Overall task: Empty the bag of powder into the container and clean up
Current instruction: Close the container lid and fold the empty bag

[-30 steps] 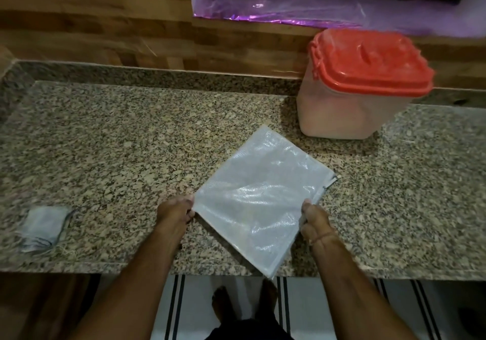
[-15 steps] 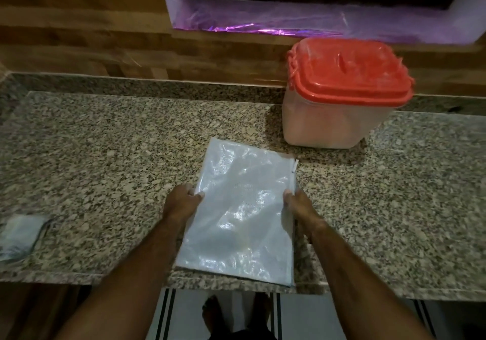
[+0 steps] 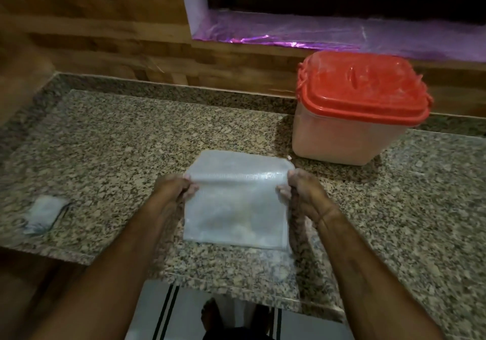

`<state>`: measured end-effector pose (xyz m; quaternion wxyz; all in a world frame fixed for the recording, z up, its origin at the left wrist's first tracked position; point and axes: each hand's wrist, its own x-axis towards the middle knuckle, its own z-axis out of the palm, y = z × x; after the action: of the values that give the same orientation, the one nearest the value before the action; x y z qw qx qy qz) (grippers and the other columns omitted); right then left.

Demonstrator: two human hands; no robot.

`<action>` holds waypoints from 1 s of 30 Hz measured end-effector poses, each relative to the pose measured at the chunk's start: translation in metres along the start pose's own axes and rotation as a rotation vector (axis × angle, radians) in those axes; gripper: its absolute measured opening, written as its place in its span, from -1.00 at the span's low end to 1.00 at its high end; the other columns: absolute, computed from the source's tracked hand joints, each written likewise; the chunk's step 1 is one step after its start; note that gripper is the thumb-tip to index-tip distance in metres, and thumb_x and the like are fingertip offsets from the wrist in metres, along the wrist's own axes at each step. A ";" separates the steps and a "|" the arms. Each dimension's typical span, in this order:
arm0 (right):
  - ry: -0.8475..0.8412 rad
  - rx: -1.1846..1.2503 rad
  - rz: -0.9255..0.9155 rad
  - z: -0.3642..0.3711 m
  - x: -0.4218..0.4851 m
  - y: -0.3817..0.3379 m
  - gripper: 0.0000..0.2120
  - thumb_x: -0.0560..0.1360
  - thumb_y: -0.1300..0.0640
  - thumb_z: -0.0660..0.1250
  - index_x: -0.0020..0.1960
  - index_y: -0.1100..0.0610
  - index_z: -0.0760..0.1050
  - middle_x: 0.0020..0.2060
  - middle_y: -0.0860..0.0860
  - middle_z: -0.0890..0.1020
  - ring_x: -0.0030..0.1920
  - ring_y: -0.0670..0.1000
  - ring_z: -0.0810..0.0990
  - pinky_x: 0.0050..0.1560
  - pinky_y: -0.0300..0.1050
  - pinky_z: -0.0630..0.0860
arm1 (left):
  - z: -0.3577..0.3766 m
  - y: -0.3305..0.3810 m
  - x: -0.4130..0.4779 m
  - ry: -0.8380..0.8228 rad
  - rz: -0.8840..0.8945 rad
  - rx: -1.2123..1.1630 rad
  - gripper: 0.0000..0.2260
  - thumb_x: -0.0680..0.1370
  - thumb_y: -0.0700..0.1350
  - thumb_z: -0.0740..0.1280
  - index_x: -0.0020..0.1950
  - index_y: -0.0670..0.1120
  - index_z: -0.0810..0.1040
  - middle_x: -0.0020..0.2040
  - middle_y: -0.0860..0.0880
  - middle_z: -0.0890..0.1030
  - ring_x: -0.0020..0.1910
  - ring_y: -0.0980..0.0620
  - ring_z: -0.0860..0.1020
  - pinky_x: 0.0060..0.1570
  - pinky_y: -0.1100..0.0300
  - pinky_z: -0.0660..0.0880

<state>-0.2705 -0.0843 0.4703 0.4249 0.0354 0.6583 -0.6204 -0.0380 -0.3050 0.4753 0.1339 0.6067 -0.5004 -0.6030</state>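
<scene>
Folding emptied bag (image 3: 236, 208) on granite counter (image 3: 118, 155): left hand (image 3: 173, 189) and right hand (image 3: 299, 189) pinch-closed on side edges at crease. Container (image 3: 355, 118), lid on, stands behind right. Advice: align corners, press crease flat, expel trapped air.

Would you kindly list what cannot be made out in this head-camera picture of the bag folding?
- Container contents: the cloudy wall and shut red lid hide the fill level.
- Bag: motion blur; whether powder remains inside is unclear.
- Left hand and right hand: their fingertips are partly hidden behind the bag's folded edge.
- Small packet at the counter's left: too blurred to identify.
</scene>
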 end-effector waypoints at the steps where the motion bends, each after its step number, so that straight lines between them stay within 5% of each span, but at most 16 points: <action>1: -0.030 0.019 -0.059 0.007 0.001 -0.016 -0.85 0.69 0.12 0.29 0.04 0.20 0.52 -0.27 0.13 0.62 -0.45 -0.05 0.66 -0.48 -0.24 0.61 | -0.004 0.015 -0.001 0.019 0.052 -0.060 -0.86 0.63 -0.21 0.37 0.04 -0.30 0.60 -0.33 -0.15 0.69 -0.49 0.07 0.60 -0.55 0.29 0.52; 5: -0.180 0.033 -0.212 0.032 -0.002 -0.067 -0.71 0.66 -0.10 0.31 0.08 0.14 0.57 -0.17 0.09 0.68 -0.31 -0.03 0.66 -0.34 -0.25 0.65 | -0.025 0.048 -0.007 0.033 0.184 -0.282 -0.82 0.62 -0.02 0.42 0.06 -0.13 0.63 -0.38 -0.01 0.71 -0.45 0.14 0.64 -0.39 0.30 0.63; 8: -0.250 -0.090 -0.245 0.039 0.000 -0.063 -0.72 0.64 -0.01 0.30 0.14 0.17 0.65 0.05 0.20 0.70 -0.14 0.02 0.65 -0.20 -0.15 0.62 | -0.031 0.037 -0.019 0.056 0.172 -0.196 -0.62 0.56 0.22 0.41 0.07 -0.10 0.63 -0.20 -0.09 0.71 -0.42 0.06 0.62 -0.48 0.28 0.56; 13: -0.201 -0.347 -0.149 0.020 0.001 0.005 -0.73 0.66 0.07 0.34 -0.03 0.25 0.69 -0.13 0.13 0.69 -0.11 0.11 0.62 -0.07 0.03 0.58 | -0.044 -0.035 -0.029 0.110 0.048 0.144 -0.23 0.42 0.44 0.39 0.20 -0.26 0.64 0.08 -0.20 0.69 -0.03 -0.17 0.69 0.01 -0.03 0.67; 16: -0.213 -0.707 -0.123 -0.005 0.003 0.053 -0.65 0.55 -0.06 0.42 -0.18 0.23 0.66 -0.25 0.07 0.69 -0.19 0.11 0.66 -0.10 0.04 0.61 | -0.047 -0.076 -0.042 0.074 -0.002 0.415 -0.48 0.60 0.22 0.35 0.20 -0.24 0.65 0.05 -0.15 0.64 -0.05 -0.11 0.62 -0.13 0.12 0.53; 18: -0.212 -0.871 -0.131 -0.015 0.004 0.073 -0.60 0.54 -0.05 0.43 -0.39 0.11 0.49 -0.41 0.02 0.55 -0.33 0.03 0.54 -0.19 -0.06 0.46 | -0.047 -0.099 -0.044 0.070 0.009 0.481 -0.61 0.59 0.16 0.40 -0.02 -0.20 0.68 -0.05 -0.15 0.69 -0.16 -0.10 0.63 -0.15 0.09 0.53; 20: -0.184 -0.909 -0.178 -0.016 0.001 0.079 -0.56 0.58 -0.10 0.40 -0.40 0.06 0.44 -0.45 0.02 0.46 -0.38 0.00 0.46 -0.25 -0.10 0.33 | -0.047 -0.107 -0.046 0.104 0.058 0.541 -0.54 0.59 0.18 0.40 -0.27 -0.20 0.61 -0.26 -0.14 0.65 -0.28 -0.12 0.61 -0.27 0.12 0.44; 24: -0.114 -0.974 -0.172 -0.008 -0.003 0.076 -0.47 0.58 -0.18 0.38 -0.43 0.10 0.38 -0.51 -0.05 0.43 -0.45 -0.01 0.42 -0.33 -0.10 0.27 | -0.048 -0.111 -0.035 0.079 0.029 0.671 -0.49 0.57 0.26 0.36 -0.26 -0.18 0.60 -0.27 -0.13 0.64 -0.32 -0.08 0.60 -0.29 0.15 0.39; 26: -0.071 -1.056 -0.167 -0.003 -0.005 0.076 -0.47 0.58 -0.19 0.37 -0.42 0.09 0.38 -0.48 -0.06 0.46 -0.42 0.00 0.46 -0.34 -0.11 0.29 | -0.045 -0.115 -0.033 0.058 0.035 0.770 -0.51 0.56 0.28 0.37 -0.19 -0.16 0.61 -0.15 -0.16 0.69 -0.21 -0.11 0.65 -0.26 0.15 0.43; 28: -0.044 -1.170 -0.174 0.002 -0.005 0.077 -0.53 0.57 -0.23 0.35 -0.34 0.08 0.45 -0.35 -0.03 0.55 -0.29 0.05 0.55 -0.24 -0.10 0.36 | -0.039 -0.115 -0.035 0.170 0.135 0.912 -0.49 0.51 0.24 0.44 0.16 -0.18 0.57 0.18 -0.22 0.64 0.09 -0.19 0.63 -0.03 0.04 0.53; 30: -0.027 -1.263 -0.169 0.010 -0.005 0.076 -0.59 0.56 -0.25 0.34 -0.21 0.08 0.55 -0.22 0.00 0.62 -0.15 0.09 0.60 -0.11 -0.08 0.41 | -0.033 -0.110 -0.036 0.268 0.379 1.077 -0.15 0.41 0.18 0.56 0.54 -0.11 0.27 0.53 -0.27 0.34 0.43 -0.29 0.42 0.28 -0.17 0.47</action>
<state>-0.2185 -0.0735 0.4153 0.3219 -0.2818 0.8923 -0.1442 0.0477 -0.2406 0.4206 -0.0254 0.5602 -0.8148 -0.1472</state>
